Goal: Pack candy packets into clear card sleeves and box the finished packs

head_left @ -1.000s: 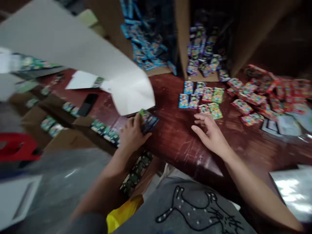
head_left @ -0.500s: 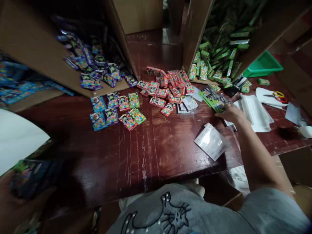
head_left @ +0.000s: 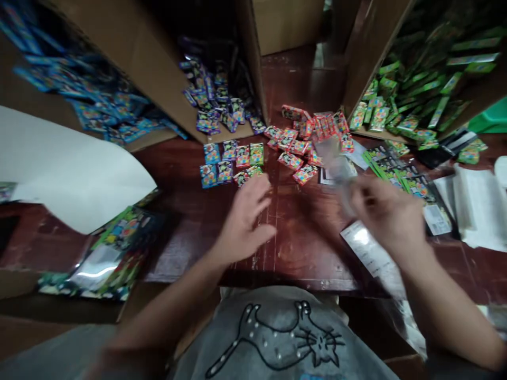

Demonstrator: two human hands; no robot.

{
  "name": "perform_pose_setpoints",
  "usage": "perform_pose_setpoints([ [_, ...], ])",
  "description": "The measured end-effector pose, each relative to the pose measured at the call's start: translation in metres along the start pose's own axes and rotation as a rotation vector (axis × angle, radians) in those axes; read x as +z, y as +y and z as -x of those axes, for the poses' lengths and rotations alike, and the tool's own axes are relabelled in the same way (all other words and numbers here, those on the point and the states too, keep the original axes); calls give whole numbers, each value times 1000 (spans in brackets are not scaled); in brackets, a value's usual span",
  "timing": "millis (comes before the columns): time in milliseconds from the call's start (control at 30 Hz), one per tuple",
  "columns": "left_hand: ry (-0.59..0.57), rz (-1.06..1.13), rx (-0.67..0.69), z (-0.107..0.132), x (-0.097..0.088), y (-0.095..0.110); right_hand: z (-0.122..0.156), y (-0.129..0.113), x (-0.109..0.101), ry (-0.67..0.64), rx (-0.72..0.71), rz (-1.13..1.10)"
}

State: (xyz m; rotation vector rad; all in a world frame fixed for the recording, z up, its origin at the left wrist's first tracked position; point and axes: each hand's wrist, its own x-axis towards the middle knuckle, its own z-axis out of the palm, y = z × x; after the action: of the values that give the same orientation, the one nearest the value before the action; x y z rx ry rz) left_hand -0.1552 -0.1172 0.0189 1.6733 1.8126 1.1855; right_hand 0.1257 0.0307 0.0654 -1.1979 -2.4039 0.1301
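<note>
My left hand hovers over the dark red table with its fingers spread and nothing in it. It is just below two short rows of small colourful packets. My right hand is smeared by motion and is closed on a clear plastic bag, held up over the table. Under that wrist lies a flat silvery pouch. A loose heap of red packets sits behind the bag.
Open cardboard boxes at the back hold blue packets, purple packets and green packets. A white sheet and a filled shiny pack lie left. Fanned green cards and white papers lie right.
My left hand let go of the dark pack and came in over the table, open. My right hand drew back from the green cards, now holding a clear bag. The view swung right.
</note>
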Motion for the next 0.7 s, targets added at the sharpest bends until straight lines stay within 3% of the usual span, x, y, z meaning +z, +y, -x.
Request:
perform_pose_setpoints([
  [67,-90,329,33,-11,34,4,3,-49,15,-152,-295,-310],
  [133,-180,488,-46,-7,43,4,1,-74,32,-232,-442,-421],
  [267,-325,469,-215,23,20,-5,-9,-79,61,-187,-399,-345],
  [433,-292,316,-327,45,-6,-16,-15,-94,79,-247,-398,-396],
  [567,-302,227,-305,47,-19,-26,-16,-111,88,-258,-393,-409],
  [633,-337,216,-294,48,-25,-31,-19,-115,87,-343,-402,-419],
  [700,-359,279,-280,52,-30,-36,-25,-117,82,-534,-433,-430],
])
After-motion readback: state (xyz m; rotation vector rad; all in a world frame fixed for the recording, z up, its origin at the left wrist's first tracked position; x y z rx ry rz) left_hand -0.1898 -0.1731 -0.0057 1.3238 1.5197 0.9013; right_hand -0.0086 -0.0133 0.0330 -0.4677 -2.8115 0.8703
